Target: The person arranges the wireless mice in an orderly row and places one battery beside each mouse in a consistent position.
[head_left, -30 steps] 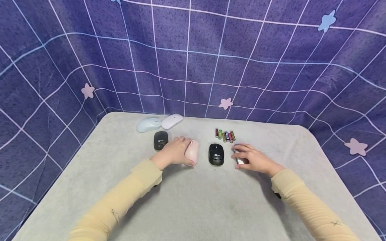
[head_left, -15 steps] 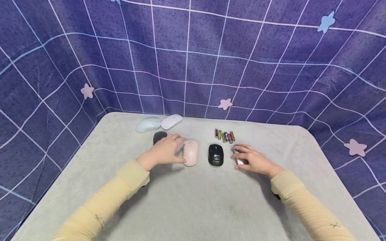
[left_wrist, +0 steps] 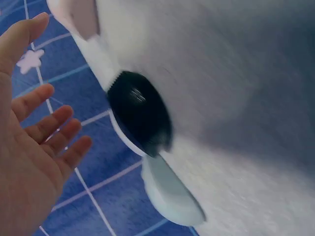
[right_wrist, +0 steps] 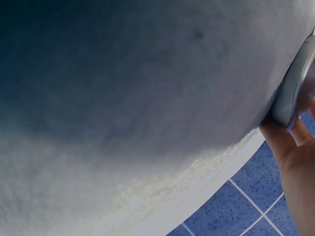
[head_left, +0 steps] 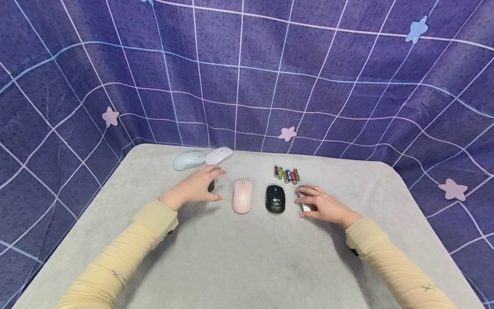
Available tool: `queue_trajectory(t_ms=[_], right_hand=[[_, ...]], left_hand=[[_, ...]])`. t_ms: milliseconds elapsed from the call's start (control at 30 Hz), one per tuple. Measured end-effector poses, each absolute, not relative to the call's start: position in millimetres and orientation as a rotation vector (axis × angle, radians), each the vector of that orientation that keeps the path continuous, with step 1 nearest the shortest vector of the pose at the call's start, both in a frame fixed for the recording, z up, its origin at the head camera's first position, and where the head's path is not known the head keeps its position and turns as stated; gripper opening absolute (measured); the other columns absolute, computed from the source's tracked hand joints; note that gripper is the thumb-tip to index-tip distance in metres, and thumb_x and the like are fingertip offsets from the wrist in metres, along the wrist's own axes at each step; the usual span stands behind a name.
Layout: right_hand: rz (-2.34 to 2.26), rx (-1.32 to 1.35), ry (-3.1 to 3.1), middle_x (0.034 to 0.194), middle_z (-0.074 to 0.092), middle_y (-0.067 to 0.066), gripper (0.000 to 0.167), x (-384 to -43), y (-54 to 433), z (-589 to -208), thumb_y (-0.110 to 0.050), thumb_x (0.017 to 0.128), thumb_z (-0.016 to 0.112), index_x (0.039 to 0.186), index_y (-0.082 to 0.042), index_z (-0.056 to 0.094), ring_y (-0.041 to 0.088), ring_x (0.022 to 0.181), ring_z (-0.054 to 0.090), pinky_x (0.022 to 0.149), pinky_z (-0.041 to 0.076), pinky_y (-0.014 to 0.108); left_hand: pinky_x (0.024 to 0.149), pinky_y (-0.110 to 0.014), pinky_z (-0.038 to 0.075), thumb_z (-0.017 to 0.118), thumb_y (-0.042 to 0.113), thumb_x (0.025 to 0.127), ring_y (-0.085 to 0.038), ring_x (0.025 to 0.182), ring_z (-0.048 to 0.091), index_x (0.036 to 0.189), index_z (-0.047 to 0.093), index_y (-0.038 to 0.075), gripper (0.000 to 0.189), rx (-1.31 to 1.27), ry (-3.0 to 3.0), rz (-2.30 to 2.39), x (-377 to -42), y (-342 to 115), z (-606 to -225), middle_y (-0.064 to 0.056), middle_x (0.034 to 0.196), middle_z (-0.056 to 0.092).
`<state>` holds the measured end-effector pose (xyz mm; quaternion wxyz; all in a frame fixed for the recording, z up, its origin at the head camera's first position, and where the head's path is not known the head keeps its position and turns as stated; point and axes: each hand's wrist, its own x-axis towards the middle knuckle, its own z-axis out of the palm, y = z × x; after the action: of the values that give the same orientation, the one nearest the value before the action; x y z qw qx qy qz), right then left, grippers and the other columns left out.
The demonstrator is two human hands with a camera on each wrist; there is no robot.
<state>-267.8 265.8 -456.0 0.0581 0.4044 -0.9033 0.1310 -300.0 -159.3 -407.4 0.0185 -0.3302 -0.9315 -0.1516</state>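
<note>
My left hand [head_left: 193, 185] hovers with spread fingers over a black computer mouse [head_left: 211, 186], hiding most of it. The left wrist view shows the hand apart from that mouse, its palm holding nothing. To its right lies a pink mouse [head_left: 242, 197], then a second black mouse [head_left: 275, 200]. My right hand [head_left: 328, 207] grips a silver-grey mouse [head_left: 306, 207] on the table, thumb and fingers along its sides. Much of that mouse is covered by the fingers; its grey flank [right_wrist: 290, 93] shows in the right wrist view.
Behind the left hand lie a pale blue mouse [head_left: 189, 161] and a white mouse [head_left: 218, 156]. Several small batteries [head_left: 287, 175] sit in a row at the back, right of centre. A purple gridded curtain [head_left: 254, 86] hangs behind the grey table [head_left: 247, 262].
My left hand has let go of the pink mouse and moved left over the black mouse. The pink mouse stays on the table. The right hand has kept its place.
</note>
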Motion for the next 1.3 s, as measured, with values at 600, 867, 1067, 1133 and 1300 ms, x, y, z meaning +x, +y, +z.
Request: queue_trajectory(t_ms=[600,867,1067,1133,1300], right_hand=[[0.442,1.232,-2.762,0.138,0.05,0.013,0.042,-266,265,-453,-0.037,0.077,0.075,0.113,-0.017,0.068,0.04,0.13,0.038,0.104,0.032,0.055],[0.448,1.226,-2.75,0.137,0.05,0.013,0.041,-267,265,-455,-0.037,0.077,0.075,0.113,-0.017,0.068,0.039,0.13,0.038,0.104,0.032,0.055],[0.446,1.218,-2.758,0.138,0.05,0.012,0.041,-268,265,-456,-0.038,0.077,0.074,0.113,-0.017,0.068,0.039,0.13,0.038,0.104,0.032,0.054],[0.45,1.215,-2.759,0.138,0.05,0.012,0.041,-267,265,-456,-0.038,0.077,0.075,0.113,-0.017,0.068,0.039,0.13,0.038,0.104,0.032,0.055],[0.452,1.205,-2.761,0.138,0.05,0.012,0.041,-267,266,-456,-0.037,0.077,0.075,0.112,-0.018,0.068,0.038,0.131,0.037,0.103,0.033,0.055]], left_hand=[[0.105,-0.057,0.029,0.082,0.032,0.068,-0.044,0.128,0.036,0.134,0.05,0.009,0.077,-0.928,-2.908,-0.565,-324,-197,-437,-0.026,0.139,0.04],[0.105,-0.057,0.029,0.081,0.028,0.067,-0.046,0.126,0.037,0.132,0.051,0.006,0.075,-0.93,-2.935,-0.595,-332,-193,-440,-0.028,0.138,0.041],[0.104,-0.055,0.03,0.081,0.024,0.064,-0.045,0.123,0.04,0.128,0.055,0.004,0.072,-0.966,-2.928,-0.616,-333,-191,-443,-0.028,0.134,0.043],[0.104,-0.055,0.031,0.081,0.024,0.064,-0.044,0.122,0.041,0.126,0.056,0.003,0.071,-0.973,-2.925,-0.624,-334,-191,-444,-0.028,0.133,0.044],[0.103,-0.055,0.031,0.082,0.024,0.064,-0.044,0.121,0.042,0.125,0.057,0.003,0.07,-0.977,-2.924,-0.635,-335,-190,-444,-0.028,0.133,0.045]])
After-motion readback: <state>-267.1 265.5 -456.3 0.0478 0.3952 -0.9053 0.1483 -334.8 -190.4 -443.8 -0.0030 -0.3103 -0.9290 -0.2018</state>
